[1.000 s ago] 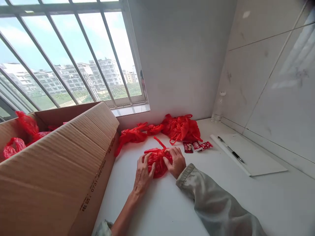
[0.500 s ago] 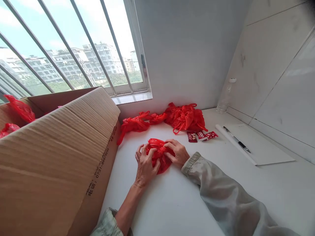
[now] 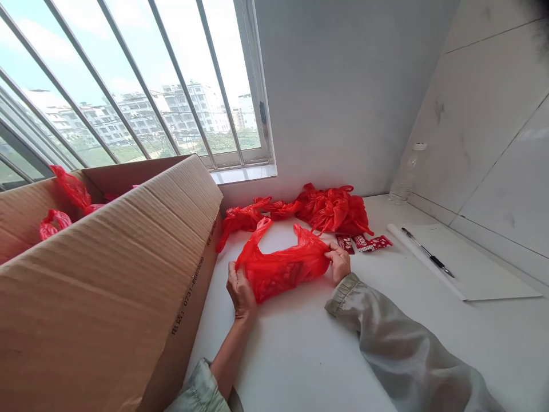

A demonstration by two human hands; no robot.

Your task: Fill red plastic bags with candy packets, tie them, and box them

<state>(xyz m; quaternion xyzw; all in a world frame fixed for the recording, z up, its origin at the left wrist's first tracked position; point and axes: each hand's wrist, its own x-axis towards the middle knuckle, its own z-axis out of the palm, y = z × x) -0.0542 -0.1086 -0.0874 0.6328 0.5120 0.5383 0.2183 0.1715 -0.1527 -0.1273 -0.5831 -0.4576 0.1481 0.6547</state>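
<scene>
A thin red plastic bag is spread wide on the white table, its two handle loops standing up at the far side. Dark packet shapes show faintly through its front. My left hand grips the bag's left side, with the fingertips partly hidden behind the plastic. At the opposite end, my right hand pinches the right edge between thumb and fingers. Just beyond that hand lie small red snack packets. Behind them sits a heap of red plastic bags, and more crumpled red bags trail leftward along the wall.
A tall cardboard box with red bags inside stands close on the left. To the right are a pen and a white paper pad. A clear bottle stands in the back corner. A barred window is behind the box.
The red bag was bunched between both hands; now it is pulled out wide with its handles apart. My hands have moved away from each other. The view has shifted slightly left.
</scene>
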